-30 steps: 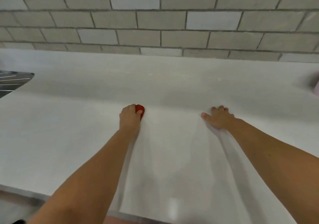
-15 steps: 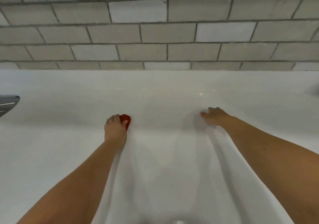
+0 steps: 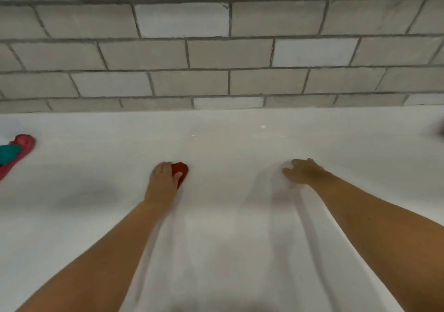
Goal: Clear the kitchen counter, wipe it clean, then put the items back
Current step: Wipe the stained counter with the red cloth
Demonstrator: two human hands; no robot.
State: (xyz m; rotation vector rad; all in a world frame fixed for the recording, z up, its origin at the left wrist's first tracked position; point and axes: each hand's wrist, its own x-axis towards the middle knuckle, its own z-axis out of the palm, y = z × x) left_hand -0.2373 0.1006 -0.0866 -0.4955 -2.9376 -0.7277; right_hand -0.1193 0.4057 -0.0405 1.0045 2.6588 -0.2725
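two bare forearms, long and fairly slim, nothing but skin right up to the frame edge. left hand (image 3: 163,179) and right hand (image 3: 304,171) bare too. fingers are blurry, so finer detail's lost.

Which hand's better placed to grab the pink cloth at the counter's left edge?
Left. The left hand is on that side, nearer the pink cloth; the right hand would cross over. But left grips a red thing, so probably free it first.

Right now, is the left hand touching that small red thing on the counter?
Touching. The head view shows the left hand gripping the red thing, with the thumb lying across its near side.
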